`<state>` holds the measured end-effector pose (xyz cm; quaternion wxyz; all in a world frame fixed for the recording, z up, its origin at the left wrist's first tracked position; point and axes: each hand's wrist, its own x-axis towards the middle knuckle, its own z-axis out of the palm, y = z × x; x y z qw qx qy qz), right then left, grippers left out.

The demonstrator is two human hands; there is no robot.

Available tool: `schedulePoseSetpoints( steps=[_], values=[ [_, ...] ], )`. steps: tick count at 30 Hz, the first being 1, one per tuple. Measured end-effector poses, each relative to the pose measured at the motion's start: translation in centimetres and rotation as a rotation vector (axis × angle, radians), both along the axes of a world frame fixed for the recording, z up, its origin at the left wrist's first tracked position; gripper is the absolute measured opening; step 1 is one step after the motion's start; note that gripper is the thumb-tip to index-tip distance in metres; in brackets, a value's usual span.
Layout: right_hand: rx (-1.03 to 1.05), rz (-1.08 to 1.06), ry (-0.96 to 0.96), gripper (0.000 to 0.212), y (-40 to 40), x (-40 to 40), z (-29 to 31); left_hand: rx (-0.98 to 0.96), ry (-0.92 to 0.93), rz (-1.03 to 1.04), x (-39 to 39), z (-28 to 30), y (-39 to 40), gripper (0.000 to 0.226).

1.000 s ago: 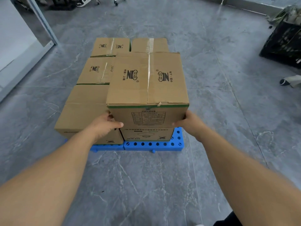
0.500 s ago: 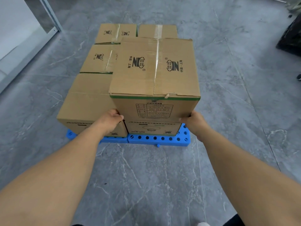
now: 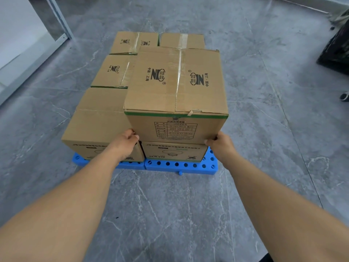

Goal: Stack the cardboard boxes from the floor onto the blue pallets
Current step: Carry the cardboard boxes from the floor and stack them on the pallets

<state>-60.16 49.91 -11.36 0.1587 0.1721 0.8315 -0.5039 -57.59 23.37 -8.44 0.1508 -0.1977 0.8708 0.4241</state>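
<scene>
A taped cardboard box [image 3: 175,86] sits on top of another box [image 3: 174,151] at the near right of the blue pallets [image 3: 179,165]. My left hand [image 3: 125,142] grips its lower left corner, my right hand [image 3: 220,144] grips its lower right corner. Its bottom edge meets the top of the lower box. To the left stands a plain box [image 3: 98,121], and behind it two printed boxes [image 3: 113,71] [image 3: 133,42]. A further box [image 3: 182,40] shows at the back right.
Grey marble floor surrounds the pallets. A white panel with a metal frame [image 3: 56,21] stands at the left. A dark crate [image 3: 336,52] sits at the right edge, with a shoe [image 3: 344,96] below it.
The box in my hands has come down closer to the lower box, and the pallet stack looks nearer in the view. Both hands keep their hold on the bottom corners.
</scene>
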Motion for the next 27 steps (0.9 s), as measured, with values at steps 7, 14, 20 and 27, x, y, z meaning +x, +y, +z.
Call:
schedulePoseSetpoints(
  steps=[7,14,20,27],
  values=[
    [0.017,-0.001,0.003,0.016,0.2,0.3,-0.3,0.049,-0.022,0.008,-0.1,-0.3,0.0,0.038],
    [0.076,0.01,-0.034,0.024,0.9,0.1,-0.2,0.091,0.022,0.073,-0.1,0.0,0.0,0.048],
    [0.171,-0.068,-0.225,0.044,-0.1,2.1,0.5,0.14,0.145,0.252,1.3,0.4,-0.9,0.053],
    [0.351,0.089,-0.325,0.008,-2.0,4.2,4.4,0.178,0.042,0.403,5.7,2.7,-1.9,0.05]
  ],
)
